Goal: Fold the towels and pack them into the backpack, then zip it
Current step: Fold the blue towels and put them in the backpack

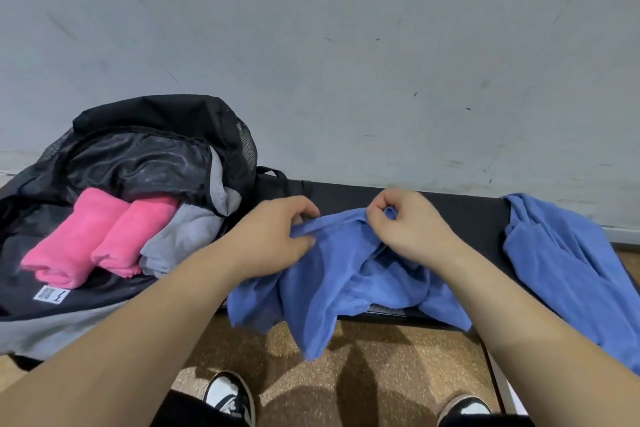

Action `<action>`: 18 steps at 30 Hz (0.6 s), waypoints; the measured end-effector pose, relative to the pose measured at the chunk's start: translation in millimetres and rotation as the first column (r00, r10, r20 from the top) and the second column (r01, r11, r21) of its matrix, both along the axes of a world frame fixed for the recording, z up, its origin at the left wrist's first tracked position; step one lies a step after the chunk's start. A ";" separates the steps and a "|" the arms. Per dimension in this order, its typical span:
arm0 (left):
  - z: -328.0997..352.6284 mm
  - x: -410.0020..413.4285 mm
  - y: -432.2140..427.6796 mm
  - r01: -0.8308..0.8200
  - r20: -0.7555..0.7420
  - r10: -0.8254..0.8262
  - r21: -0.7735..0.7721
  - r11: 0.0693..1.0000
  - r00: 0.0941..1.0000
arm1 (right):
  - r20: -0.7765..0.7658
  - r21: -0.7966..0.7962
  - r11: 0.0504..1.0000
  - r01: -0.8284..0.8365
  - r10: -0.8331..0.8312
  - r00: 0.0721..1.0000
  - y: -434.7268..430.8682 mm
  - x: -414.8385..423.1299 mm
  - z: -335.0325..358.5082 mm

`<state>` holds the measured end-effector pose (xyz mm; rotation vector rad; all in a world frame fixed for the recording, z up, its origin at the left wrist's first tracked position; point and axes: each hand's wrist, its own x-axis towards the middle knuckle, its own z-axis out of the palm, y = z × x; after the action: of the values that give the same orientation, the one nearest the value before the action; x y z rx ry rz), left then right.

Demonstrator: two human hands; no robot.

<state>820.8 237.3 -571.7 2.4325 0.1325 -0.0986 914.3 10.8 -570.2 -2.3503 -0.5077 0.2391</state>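
a scuffed pale grey wall fills the top half of the view, and a speckled brown floor lies below. a black bench runs along the foot of the wall and carries everything.

at the bench's left end a black backpack lies open, its main flap thrown back toward the wall so the dark lining shows. at the right end a loose blue towel lies crumpled, spilling over the front edge near the right corner. a second blue towel sits unfolded in the middle of the bench, its lower part hanging over the front edge toward the floor.

inside the open backpack two folded pink towels lie side by side and touching. a folded grey towel lies just beside them on the right, at the mouth of the bag.

the left hand grips the top edge of the middle blue towel, fingers curled over the cloth and thumb underneath. the right hand pinches a raised fold of the same towel between thumb and forefinger, the other fingers curled in. both hands are near the back edge of the bench, apart from each other.

two black-and-white shoes stand on the floor below the front edge. a small white label shows on the backpack's inner lining in front of the pink towels.
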 end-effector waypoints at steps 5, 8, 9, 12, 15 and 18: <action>4.7 0.6 16.8 -0.157 0.075 0.153 0.053 0.986 0.985 | 0.027 -0.036 0.975 0.218 -0.217 0.976 -19.9 20.2 -2.6; 9.0 1.2 16.7 -0.208 0.079 0.220 -0.141 0.968 0.972 | 0.015 0.016 0.952 0.304 -0.305 0.952 -30.3 29.2 0.0; 11.0 2.3 14.7 -0.226 0.058 0.253 -0.288 0.930 0.966 | 0.001 0.047 0.946 0.320 -0.320 0.947 -32.2 30.1 0.5; 12.2 5.1 8.2 -0.254 -0.001 0.287 -0.466 0.848 0.958 | -0.078 0.092 0.938 0.335 -0.329 0.941 -30.7 26.2 0.1; 8.8 8.3 0.8 -0.283 0.043 0.312 -0.321 0.904 0.949 | -0.236 0.166 0.918 0.360 -0.317 0.918 -28.5 23.0 2.5; 16.3 14.2 -0.9 -0.415 0.084 0.465 -0.331 0.847 0.881 | -0.422 0.256 0.834 0.489 -0.359 0.832 -33.7 18.8 15.7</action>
<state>835.0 236.3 -555.4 2.0323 0.5607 0.2686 933.1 -22.9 -554.5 -1.9347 0.1611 0.3230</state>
